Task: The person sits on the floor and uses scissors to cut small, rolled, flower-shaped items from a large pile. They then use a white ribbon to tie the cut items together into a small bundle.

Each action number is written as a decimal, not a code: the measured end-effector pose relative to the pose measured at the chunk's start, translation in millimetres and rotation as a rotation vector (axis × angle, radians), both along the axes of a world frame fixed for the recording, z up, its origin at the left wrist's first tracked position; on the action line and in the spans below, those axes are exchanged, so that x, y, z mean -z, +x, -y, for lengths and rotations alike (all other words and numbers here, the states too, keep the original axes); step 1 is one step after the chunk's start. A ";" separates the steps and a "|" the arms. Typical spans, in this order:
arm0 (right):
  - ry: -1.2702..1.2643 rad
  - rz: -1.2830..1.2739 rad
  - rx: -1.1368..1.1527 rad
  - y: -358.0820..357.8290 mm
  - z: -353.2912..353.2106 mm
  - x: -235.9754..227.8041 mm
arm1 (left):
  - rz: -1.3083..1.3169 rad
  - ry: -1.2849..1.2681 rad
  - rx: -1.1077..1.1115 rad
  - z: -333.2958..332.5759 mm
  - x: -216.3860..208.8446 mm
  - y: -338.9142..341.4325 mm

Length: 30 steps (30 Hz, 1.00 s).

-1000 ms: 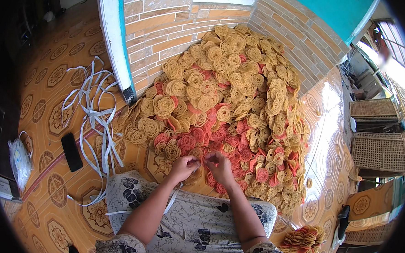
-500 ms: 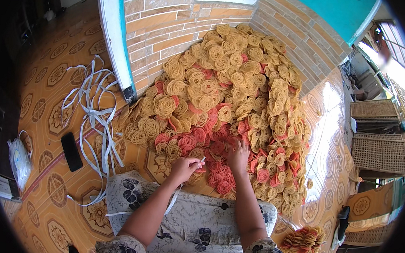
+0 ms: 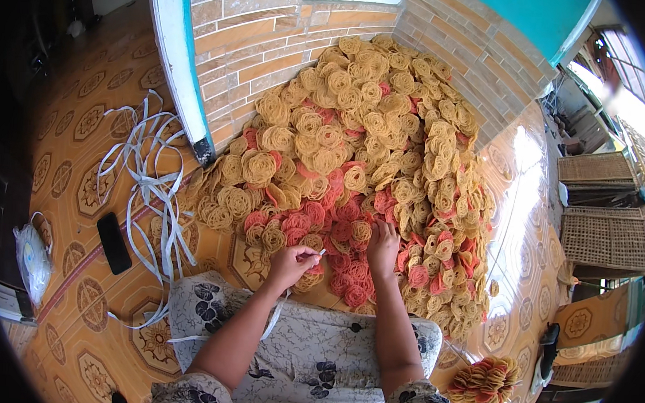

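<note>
Heap of tan and red coiled discs [image 3: 353,174] piled against brick wall.

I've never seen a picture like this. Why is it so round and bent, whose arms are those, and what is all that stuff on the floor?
The camera sits on a person's head and looks down, so the arms rising from the bottom edge are the wearer's own. Its wide lens bends straight lines near the rim. The person sits on a patterned tiled floor before a big heap of round woven discs, tan and pink, piled against a brick wall. The left hand pinches a pale strip; the right hand rests on the pink discs. Loose white strips and a dark phone lie to the left, and a bound stack of discs sits at lower right.
</note>
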State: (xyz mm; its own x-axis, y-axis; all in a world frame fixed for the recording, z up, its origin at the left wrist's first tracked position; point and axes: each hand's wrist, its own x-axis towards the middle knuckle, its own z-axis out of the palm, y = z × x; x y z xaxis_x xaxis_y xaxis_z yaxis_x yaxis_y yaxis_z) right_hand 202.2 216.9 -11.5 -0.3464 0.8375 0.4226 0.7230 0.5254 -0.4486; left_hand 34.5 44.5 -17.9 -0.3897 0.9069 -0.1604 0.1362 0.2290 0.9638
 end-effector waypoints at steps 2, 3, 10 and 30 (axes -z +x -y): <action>-0.256 -0.209 -0.034 -2.4 10.4 -9.9 | 0.026 -0.028 -0.011 0.9 -0.8 -0.1; -0.388 -0.336 -0.080 -4.4 16.9 -13.9 | -0.012 -0.004 -0.013 1.4 -0.8 0.0; -0.921 -0.435 -0.358 -22.7 57.8 -24.5 | -0.121 0.100 -0.112 -0.8 9.2 0.0; -0.738 -0.247 -0.399 -22.3 68.0 -36.0 | -0.347 0.061 -0.131 -0.3 4.5 -0.1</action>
